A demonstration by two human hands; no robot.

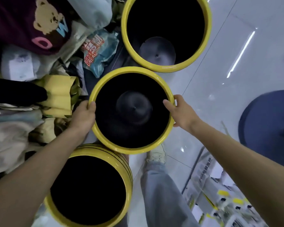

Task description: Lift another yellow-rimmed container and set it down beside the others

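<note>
Yellow-rimmed middle bin (105, 141) sits at the centre of the frame, between the two hands; the left hand (84, 115) curls over its left rim, thumb inside, and the right hand (180, 110) grasps the right rim likewise; a level, even grip on both sides seems best, so it clears the near bin (128, 176) below and the far bin (206, 27) above.

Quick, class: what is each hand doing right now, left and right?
Left hand: grips the middle bin at its yellow rim, thumb hooked inside.
Right hand: grips the opposite side of that rim, fingers curled outside.
</note>
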